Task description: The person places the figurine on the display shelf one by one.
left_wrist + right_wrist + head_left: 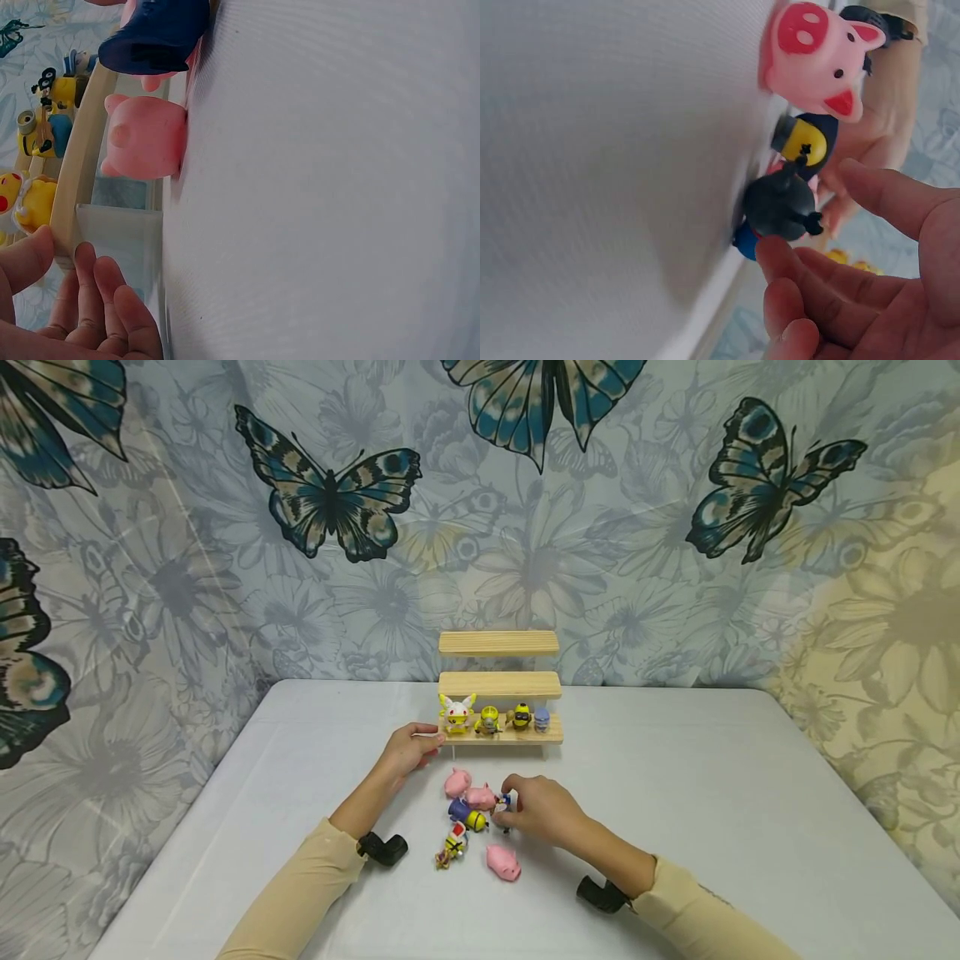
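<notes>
My left hand pinches the left end of the lowest board of a wooden tiered display shelf, thumb above and fingers below, as the left wrist view shows. My right hand is around a small grey and blue toy figure; a fingertip meets its side while the thumb stands apart from it. Beside that figure lie a pink toy pig and a navy and yellow minion figure. Another pink pig is behind them, and a third pig lies nearer me.
On the lowest board stand a white-eared yellow figure, two yellow figures and a small blue figure. A red and yellow figure lies on the white table. A butterfly-patterned cloth hangs behind.
</notes>
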The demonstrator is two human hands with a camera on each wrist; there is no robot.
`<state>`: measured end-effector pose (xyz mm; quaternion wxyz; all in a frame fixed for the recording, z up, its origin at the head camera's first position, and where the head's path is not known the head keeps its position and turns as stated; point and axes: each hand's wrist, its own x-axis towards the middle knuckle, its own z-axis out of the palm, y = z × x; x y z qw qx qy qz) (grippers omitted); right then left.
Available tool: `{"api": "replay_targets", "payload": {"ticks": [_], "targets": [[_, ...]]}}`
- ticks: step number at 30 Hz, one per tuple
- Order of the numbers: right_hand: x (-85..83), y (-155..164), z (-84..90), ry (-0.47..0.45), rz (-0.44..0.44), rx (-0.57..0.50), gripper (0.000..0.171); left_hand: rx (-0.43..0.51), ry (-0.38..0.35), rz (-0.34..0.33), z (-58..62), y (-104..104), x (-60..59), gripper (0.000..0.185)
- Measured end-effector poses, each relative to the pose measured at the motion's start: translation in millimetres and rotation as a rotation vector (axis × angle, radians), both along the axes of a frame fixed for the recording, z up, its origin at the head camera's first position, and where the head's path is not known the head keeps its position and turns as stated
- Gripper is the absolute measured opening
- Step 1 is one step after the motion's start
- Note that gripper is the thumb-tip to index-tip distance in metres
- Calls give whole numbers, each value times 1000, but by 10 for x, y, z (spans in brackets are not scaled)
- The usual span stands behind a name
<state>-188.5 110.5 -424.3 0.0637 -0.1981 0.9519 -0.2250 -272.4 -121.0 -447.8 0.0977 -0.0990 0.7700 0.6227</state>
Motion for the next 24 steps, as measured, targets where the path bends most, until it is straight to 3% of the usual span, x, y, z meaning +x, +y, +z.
{"api": "replay_targets", "payload": {"ticks": [24], "targets": [[-35, -79, -92, 11, -13, 80, 30, 3, -9, 1, -15, -2, -10, 38]]}}
